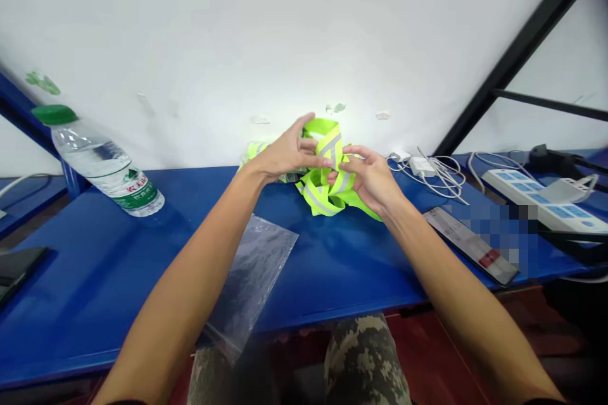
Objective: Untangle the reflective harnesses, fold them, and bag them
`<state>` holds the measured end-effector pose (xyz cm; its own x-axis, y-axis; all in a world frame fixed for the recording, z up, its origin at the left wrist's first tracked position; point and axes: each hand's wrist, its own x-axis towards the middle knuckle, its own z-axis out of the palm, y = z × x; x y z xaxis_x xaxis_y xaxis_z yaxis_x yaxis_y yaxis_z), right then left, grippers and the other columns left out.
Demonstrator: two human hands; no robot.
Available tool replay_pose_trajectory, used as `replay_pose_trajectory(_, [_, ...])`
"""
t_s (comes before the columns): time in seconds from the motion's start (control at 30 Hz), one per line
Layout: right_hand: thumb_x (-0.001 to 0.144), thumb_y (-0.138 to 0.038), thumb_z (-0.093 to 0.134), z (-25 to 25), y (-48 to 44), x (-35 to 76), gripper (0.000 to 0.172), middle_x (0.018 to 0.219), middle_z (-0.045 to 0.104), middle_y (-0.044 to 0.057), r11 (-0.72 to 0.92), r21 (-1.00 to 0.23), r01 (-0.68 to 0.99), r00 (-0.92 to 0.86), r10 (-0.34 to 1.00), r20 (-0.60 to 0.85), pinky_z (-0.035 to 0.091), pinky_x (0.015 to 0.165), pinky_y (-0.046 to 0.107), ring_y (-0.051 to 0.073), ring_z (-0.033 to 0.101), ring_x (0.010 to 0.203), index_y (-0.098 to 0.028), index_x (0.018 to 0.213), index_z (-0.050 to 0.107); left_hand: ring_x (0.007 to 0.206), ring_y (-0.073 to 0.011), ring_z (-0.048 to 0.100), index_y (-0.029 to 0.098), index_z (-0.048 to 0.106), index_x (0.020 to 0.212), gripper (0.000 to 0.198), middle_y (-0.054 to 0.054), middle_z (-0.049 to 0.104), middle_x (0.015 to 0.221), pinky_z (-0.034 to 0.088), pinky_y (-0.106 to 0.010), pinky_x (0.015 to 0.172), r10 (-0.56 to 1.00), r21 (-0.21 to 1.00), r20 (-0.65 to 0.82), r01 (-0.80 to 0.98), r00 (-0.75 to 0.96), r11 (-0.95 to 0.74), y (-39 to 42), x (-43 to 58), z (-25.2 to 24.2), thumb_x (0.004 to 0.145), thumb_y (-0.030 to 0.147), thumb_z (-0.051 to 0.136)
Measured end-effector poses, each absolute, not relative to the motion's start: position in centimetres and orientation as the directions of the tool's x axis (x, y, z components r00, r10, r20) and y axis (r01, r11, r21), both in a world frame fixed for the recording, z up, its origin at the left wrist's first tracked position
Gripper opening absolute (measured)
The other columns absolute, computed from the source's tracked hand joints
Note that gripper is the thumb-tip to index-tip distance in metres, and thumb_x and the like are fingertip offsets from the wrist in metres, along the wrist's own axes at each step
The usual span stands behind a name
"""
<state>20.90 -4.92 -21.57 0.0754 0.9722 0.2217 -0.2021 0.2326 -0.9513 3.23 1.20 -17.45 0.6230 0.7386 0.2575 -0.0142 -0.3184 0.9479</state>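
Both my hands are on a neon yellow reflective strap (331, 145) with grey stripes, held up just above the back of the blue table. My left hand (287, 155) is closed around the upper loop of it from the left side. On the right, my right hand (368, 178) pinches the strap between thumb and fingers. Loose loops of the same strap hang below and rest on the table. Behind my left hand lies more yellow material (255, 150), partly in clear plastic and mostly hidden. A clear plastic bag (259, 272) lies flat under my left forearm, overhanging the front edge.
A water bottle (107, 164) with a green cap stands at the left. A dark flat device (19, 269) lies at the left edge. At the right are a phone (468, 243), white cables with a charger (422, 166), and a power strip (546, 202). A white wall borders the blue table (342, 272).
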Motion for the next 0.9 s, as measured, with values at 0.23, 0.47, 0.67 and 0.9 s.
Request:
replay_pose_trajectory(0.23, [0.06, -0.014, 0.071, -21.3, -4.4, 23.5, 0.046, 0.087, 0.062, -0.002, 0.286, -0.948, 0.139, 0.108, 0.947, 0.301, 0.043, 0.039, 0.025, 0.009, 0.053, 0.044, -0.023, 0.101, 0.053, 0.097, -0.0258, 0.067, 0.011, 0.068, 0.113, 0.047, -0.011, 0.072, 0.104, 0.055, -0.04, 0.085, 0.726, 0.903, 0.337, 0.012, 0.6, -0.429, 1.1, 4.1, -16.9, 0.069, 0.02, 0.08])
replay_pose_trajectory(0.47, [0.06, -0.02, 0.08, -18.9, -4.0, 27.3, 0.024, 0.077, 0.068, 0.004, 0.138, -0.975, 0.171, 0.037, 0.989, 0.147, 0.054, 0.059, 0.029, 0.017, 0.065, 0.07, -0.019, 0.077, 0.064, 0.1, -0.0231, 0.064, 0.015, 0.068, 0.098, 0.022, -0.005, 0.069, 0.097, 0.054, -0.035, 0.086, 0.805, 0.825, 0.551, 0.0, 0.22, -0.565, 2.2, 2.8, -15.8, 0.075, 0.016, 0.068])
replay_pose_trajectory(0.67, [0.07, -0.045, 0.079, -16.9, -4.5, 27.6, 0.032, 0.05, 0.046, -0.007, 0.03, -0.998, -0.052, -0.121, 0.992, 0.036, 0.028, 0.033, 0.022, 0.004, 0.028, 0.033, -0.021, 0.076, 0.059, 0.077, -0.0211, 0.065, 0.017, 0.061, 0.085, 0.021, -0.005, 0.064, 0.074, 0.054, -0.031, 0.065, 0.949, 0.946, 0.309, -0.119, 0.056, -0.301, 2.5, 2.7, -15.9, 0.084, 0.037, 0.061])
replay_pose_trajectory(0.9, [0.059, -0.053, 0.087, -16.9, -4.9, 28.7, 0.061, 0.09, 0.066, 0.004, 0.317, -0.908, 0.274, -0.19, 0.943, 0.272, 0.051, 0.063, 0.031, 0.017, 0.062, 0.074, -0.023, 0.108, 0.068, 0.049, -0.0102, 0.05, 0.018, 0.051, 0.066, 0.021, 0.001, 0.048, 0.052, 0.048, -0.022, 0.054, 0.974, 0.925, 0.1, -0.38, 0.203, -0.015, 1.6, 1.5, -13.6, 0.084, 0.026, 0.056])
